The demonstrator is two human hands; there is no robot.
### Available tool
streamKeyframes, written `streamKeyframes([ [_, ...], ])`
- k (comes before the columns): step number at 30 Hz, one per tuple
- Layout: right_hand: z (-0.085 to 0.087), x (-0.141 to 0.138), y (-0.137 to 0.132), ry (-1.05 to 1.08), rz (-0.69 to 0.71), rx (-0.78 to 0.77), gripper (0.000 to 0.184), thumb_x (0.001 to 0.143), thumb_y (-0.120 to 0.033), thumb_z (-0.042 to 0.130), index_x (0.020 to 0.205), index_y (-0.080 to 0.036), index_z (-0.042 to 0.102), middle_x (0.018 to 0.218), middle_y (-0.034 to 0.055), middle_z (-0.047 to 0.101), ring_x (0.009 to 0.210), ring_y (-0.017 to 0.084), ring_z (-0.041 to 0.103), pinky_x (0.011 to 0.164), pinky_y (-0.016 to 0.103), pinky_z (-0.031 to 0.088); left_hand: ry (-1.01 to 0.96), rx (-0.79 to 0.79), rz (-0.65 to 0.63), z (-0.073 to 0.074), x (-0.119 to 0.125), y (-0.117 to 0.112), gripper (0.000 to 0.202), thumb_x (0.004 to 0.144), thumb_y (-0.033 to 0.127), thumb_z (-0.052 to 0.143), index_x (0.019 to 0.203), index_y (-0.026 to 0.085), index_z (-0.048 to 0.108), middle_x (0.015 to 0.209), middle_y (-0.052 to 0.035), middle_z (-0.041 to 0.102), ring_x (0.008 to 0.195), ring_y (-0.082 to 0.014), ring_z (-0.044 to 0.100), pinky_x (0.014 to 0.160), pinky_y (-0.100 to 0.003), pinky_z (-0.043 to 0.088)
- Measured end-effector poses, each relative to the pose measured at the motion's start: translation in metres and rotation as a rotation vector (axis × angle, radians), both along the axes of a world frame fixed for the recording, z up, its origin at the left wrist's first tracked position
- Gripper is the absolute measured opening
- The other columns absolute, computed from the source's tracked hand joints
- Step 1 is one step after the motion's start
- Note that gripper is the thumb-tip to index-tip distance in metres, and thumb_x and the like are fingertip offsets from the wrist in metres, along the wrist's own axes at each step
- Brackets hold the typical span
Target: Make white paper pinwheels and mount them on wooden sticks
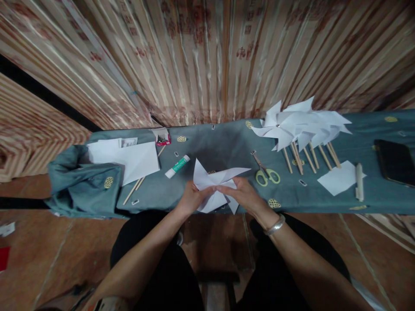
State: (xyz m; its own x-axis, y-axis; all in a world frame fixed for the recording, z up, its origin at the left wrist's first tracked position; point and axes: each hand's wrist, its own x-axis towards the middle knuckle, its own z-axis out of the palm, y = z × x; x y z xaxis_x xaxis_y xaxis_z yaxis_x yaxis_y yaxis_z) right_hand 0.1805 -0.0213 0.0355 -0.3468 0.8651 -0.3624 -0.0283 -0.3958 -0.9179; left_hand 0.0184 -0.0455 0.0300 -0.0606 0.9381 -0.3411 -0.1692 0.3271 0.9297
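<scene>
A white paper pinwheel (215,177) with pointed, folded blades is held over the front edge of the cloth-covered table. My left hand (194,196) grips its left side, and the thumb presses near the centre. On the other side my right hand (244,192) holds it too, its thumb meeting the left one at the middle. Most of my fingers are hidden behind the paper. Green-handled scissors (266,172) lie just right of the pinwheel, slightly open. To its left is a glue stick (177,166) with a green label.
Finished pinwheels on sticks (298,123) lie overlapped at the back right. Near them are a paper square (339,177), a white pen (359,181) and a dark phone (394,162). On the left are paper sheets (139,157), wooden sticks (131,192) and a small red box (163,138).
</scene>
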Motion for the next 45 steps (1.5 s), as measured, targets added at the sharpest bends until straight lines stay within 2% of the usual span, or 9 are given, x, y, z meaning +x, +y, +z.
streamKeyframes([
  [11,-0.007,-0.008,-0.005,0.026,0.040,-0.022,0.043,0.057,-0.044,0.085,0.089,-0.017,0.075,0.083,0.0044,0.077,0.075,0.021,0.070,0.073,0.033,0.055,-0.028,0.020,-0.003,-0.009,-0.011,-0.013,0.041,0.052,0.042,0.088,0.077,0.012,0.074,0.078,-0.0073,0.076,0.066,-0.0180,0.067,0.066,-0.029,0.054],
  [16,-0.009,-0.004,-0.003,0.034,0.042,-0.002,0.040,0.060,-0.044,0.083,0.088,-0.016,0.075,0.084,0.0055,0.078,0.075,0.021,0.070,0.072,0.033,0.055,-0.041,0.004,-0.057,-0.004,-0.012,-0.013,0.046,0.052,0.049,0.088,0.077,0.012,0.075,0.077,-0.0076,0.076,0.064,-0.0190,0.067,0.063,-0.030,0.054],
  [22,-0.009,0.000,-0.001,0.051,0.023,0.004,0.040,0.061,-0.043,0.083,0.090,-0.017,0.076,0.086,0.0048,0.078,0.081,0.023,0.072,0.079,0.035,0.056,-0.111,0.067,-0.075,0.002,-0.021,-0.009,0.044,0.054,0.048,0.087,0.080,0.014,0.075,0.077,-0.0054,0.075,0.071,-0.0192,0.067,0.072,-0.031,0.054],
  [25,-0.010,0.001,0.000,0.051,0.018,-0.006,0.040,0.061,-0.043,0.083,0.091,-0.017,0.076,0.090,0.0055,0.078,0.084,0.024,0.072,0.082,0.037,0.055,-0.068,0.111,-0.063,0.004,-0.029,-0.008,0.043,0.059,0.051,0.084,0.078,0.014,0.075,0.074,-0.0052,0.073,0.072,-0.0189,0.066,0.072,-0.029,0.051],
  [29,-0.012,0.001,0.000,0.027,0.020,-0.016,0.039,0.060,-0.044,0.084,0.088,-0.017,0.076,0.089,0.0059,0.078,0.081,0.023,0.072,0.080,0.037,0.055,0.013,0.131,-0.066,0.002,-0.038,-0.009,0.044,0.068,0.057,0.076,0.077,0.014,0.074,0.071,-0.0048,0.070,0.070,-0.0177,0.062,0.070,-0.028,0.046],
  [32,-0.012,0.001,0.001,0.013,0.010,-0.017,0.040,0.058,-0.044,0.084,0.087,-0.017,0.076,0.088,0.0056,0.078,0.079,0.023,0.072,0.078,0.037,0.056,0.077,0.176,-0.029,-0.002,-0.043,-0.008,0.046,0.071,0.061,0.072,0.068,0.015,0.071,0.067,-0.0039,0.066,0.068,-0.0166,0.058,0.070,-0.028,0.045],
  [35,-0.012,0.001,0.001,0.015,0.002,-0.018,0.042,0.058,-0.044,0.085,0.089,-0.017,0.076,0.087,0.0052,0.078,0.079,0.023,0.072,0.077,0.036,0.056,0.139,0.208,0.020,-0.004,-0.048,-0.004,0.048,0.076,0.063,0.065,0.067,0.016,0.071,0.067,-0.0043,0.066,0.069,-0.0166,0.057,0.072,-0.029,0.045],
  [41,-0.012,0.000,0.002,0.011,0.017,-0.010,0.040,0.060,-0.044,0.084,0.087,-0.016,0.075,0.086,0.0055,0.078,0.075,0.022,0.072,0.074,0.034,0.055,0.228,0.225,0.088,0.002,-0.055,0.000,0.035,0.072,0.050,0.072,0.074,0.015,0.075,0.071,-0.0060,0.071,0.069,-0.0180,0.061,0.071,-0.030,0.048],
  [45,-0.012,0.000,0.001,0.038,0.027,0.005,0.040,0.061,-0.042,0.083,0.092,-0.018,0.075,0.087,0.0043,0.078,0.079,0.022,0.071,0.076,0.033,0.055,0.303,0.238,0.126,-0.002,-0.061,0.000,0.025,0.071,0.040,0.073,0.079,0.017,0.076,0.074,-0.0058,0.072,0.069,-0.0182,0.063,0.070,-0.029,0.048],
])
